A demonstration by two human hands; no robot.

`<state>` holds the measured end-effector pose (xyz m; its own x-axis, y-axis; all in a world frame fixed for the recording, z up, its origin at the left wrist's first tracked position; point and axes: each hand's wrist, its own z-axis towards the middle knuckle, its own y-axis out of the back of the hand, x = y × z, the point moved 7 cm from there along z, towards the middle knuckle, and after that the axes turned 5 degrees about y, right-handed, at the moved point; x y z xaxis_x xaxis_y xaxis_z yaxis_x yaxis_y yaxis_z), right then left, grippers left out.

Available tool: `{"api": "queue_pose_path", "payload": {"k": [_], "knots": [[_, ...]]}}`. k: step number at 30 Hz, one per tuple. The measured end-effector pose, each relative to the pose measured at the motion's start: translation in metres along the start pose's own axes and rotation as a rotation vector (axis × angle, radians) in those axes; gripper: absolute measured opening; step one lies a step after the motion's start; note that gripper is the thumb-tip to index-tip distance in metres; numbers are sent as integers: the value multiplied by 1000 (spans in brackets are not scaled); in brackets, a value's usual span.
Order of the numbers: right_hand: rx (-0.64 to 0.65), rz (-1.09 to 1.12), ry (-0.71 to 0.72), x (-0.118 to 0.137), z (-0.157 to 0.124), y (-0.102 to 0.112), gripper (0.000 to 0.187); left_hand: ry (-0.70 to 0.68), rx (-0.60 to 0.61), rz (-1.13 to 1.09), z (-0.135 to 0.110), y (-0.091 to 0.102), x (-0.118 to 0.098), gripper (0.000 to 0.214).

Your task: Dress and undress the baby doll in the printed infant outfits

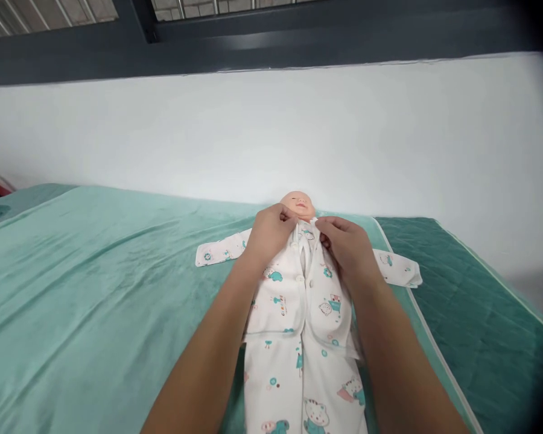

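Note:
A baby doll [300,204] lies on its back, its head by the wall and its body covered by clothes. It wears a white printed baby jacket [276,301] with a buttoned front and white printed trousers [274,386]. The jacket's sleeves stretch out to both sides. My left hand [271,228] pinches the left front edge of the jacket just below the doll's chin. At the collar's other side, my right hand [347,241] pinches the right front edge. Between them the two edges stand slightly apart. White buttons show lower down the front.
A light green blanket [95,289] with soft folds lies under the doll. On the right is a darker green quilted cover [470,301]. The white wall [185,132] rises behind, with a dark grey frame [298,36] and metal bars above it.

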<state>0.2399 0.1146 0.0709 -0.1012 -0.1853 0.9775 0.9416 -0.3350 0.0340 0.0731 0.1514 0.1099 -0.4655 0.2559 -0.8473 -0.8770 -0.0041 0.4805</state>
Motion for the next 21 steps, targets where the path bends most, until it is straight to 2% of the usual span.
{"api": "queue_pose_path", "payload": {"k": [3, 9, 16, 21], "knots": [[-32, -26, 9, -3, -2, -6, 24, -11, -57, -137, -2, 1, 0, 8], [50, 71, -49, -8, -4, -15, 30, 1, -13, -152, -7, -11, 6, 13], [85, -36, 95, 3, -5, -16, 30, -35, 21, -215, -7, -12, 10, 14], [115, -38, 148, 1, -3, -17, 29, -43, 37, -233, -7, -13, 10, 13]]}}
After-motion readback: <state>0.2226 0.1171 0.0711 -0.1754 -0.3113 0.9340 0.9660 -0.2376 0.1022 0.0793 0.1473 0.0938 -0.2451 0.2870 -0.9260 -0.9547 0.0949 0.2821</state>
